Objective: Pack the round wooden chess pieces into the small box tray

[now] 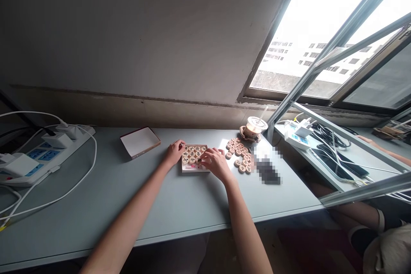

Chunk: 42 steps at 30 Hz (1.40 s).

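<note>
An open shallow box (195, 171) stands on the table, with rows of round wooden Chinese chess pieces (192, 154) inside. A strip of its bottom shows along the near side. My left hand (175, 152) is closed at the box's left rim, its fingers curled against the side. My right hand (215, 162) reaches over the near right part of the box, fingers bent down and pinched around a chess piece (198, 159), partly hidden by the fingertips. To the right lies a loose cluster of more chess pieces (238, 151), some with red characters.
The box lid (140, 142) lies open side up at the left. Farther left is a power strip (45, 154) with plugs and white cables. A lidded drink cup (256, 125) with a straw stands behind the loose pieces. Beyond a metal frame (302, 55) another person's arm (382, 147) shows.
</note>
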### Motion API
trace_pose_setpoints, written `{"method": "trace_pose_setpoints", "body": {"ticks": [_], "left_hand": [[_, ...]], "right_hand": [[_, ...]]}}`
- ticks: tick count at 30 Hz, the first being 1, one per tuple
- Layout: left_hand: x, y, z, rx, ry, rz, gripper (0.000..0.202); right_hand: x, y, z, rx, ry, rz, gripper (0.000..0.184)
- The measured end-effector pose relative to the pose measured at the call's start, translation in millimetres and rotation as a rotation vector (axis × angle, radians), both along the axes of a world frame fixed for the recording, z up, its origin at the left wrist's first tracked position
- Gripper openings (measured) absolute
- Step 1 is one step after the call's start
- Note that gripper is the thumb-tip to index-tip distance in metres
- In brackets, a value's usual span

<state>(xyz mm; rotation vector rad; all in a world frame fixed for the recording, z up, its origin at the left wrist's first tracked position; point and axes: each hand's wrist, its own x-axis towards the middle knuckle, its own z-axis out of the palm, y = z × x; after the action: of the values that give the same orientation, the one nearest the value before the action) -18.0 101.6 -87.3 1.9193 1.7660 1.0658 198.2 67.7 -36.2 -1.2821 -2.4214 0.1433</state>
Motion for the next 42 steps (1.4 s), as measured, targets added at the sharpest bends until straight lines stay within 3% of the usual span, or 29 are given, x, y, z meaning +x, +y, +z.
{"method": "trace_pose_setpoints", "body": {"ticks": [15,18,24,27,32,36,42], "left_hand": [[1,0,-0.6,0.011,-0.016,0.009,0.017],[0,0,-0.9,0.018,-0.016,0.005,0.017],[1,-2,2.8,0.002,-0.018,0.0,0.018],[1,-1,3.5,-0.005,-0.017,-0.001,0.018],[1,1,1.6,0.004,-0.014,0.008,0.018],[1,0,2.4,-0.001,-0.028,-0.013,0.017],[1,-1,6.2,-0.027,-0.029,-0.007,0.016]], "right_hand": [[1,1,-3.1,0.041,-0.043,0.001,0.034],[3,2,-5.5,0.097,-0.034,-0.114,0.035],[27,20,-24.3,0.064,-0.1,-0.524,0.045],[41,33,-31.9,0.061,-0.134,-0.608,0.049],[46,39,-29.9,-0.047,-0.165,-0.615,0.05],[38,24,-21.9,0.067,-0.148,-0.519,0.033],[30,14,-12.0,0.043,-0.115,-0.532,0.022]]}}
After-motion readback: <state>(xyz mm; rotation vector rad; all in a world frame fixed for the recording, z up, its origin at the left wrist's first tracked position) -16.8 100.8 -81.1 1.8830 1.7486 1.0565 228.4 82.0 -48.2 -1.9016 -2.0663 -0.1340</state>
